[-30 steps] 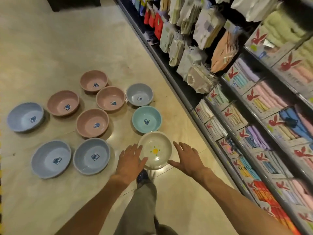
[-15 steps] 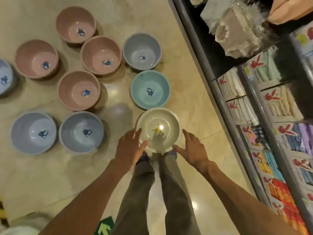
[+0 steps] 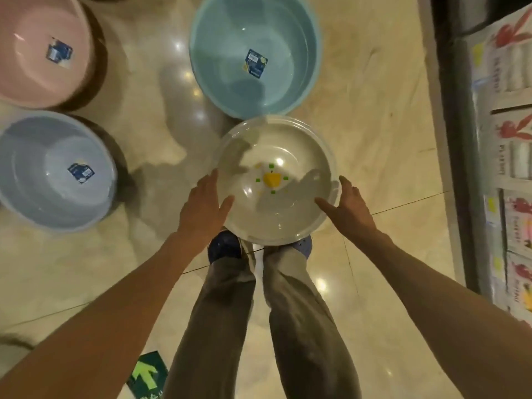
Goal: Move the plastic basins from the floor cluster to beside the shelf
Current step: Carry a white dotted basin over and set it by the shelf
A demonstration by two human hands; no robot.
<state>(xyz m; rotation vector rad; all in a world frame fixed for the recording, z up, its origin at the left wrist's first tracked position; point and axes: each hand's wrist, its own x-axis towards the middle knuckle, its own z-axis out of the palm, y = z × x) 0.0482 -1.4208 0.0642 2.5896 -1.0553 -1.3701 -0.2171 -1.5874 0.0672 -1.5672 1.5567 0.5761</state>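
A pale, translucent white basin (image 3: 288, 151) with a yellow and green sticker in its middle sits on the floor right in front of my shoes. My left hand (image 3: 201, 208) holds its left rim and my right hand (image 3: 349, 208) its right rim. Both thumbs lie over the rim inside the bowl, with the fingers outside. A teal basin (image 3: 253, 30) touches its far edge. To the left stand a blue-grey basin (image 3: 43, 174) and a pink basin (image 3: 34, 61), each with a label inside.
The dark base of the shelf (image 3: 454, 139) runs along the right, with packed towels (image 3: 512, 145) on its low tiers. Bare glossy floor lies between basin and shelf. A green arrow sticker (image 3: 146, 375) marks the floor by my left leg.
I have bent down much closer to the floor. Both hands have gone from hovering near the white basin to clasping its rim on either side.
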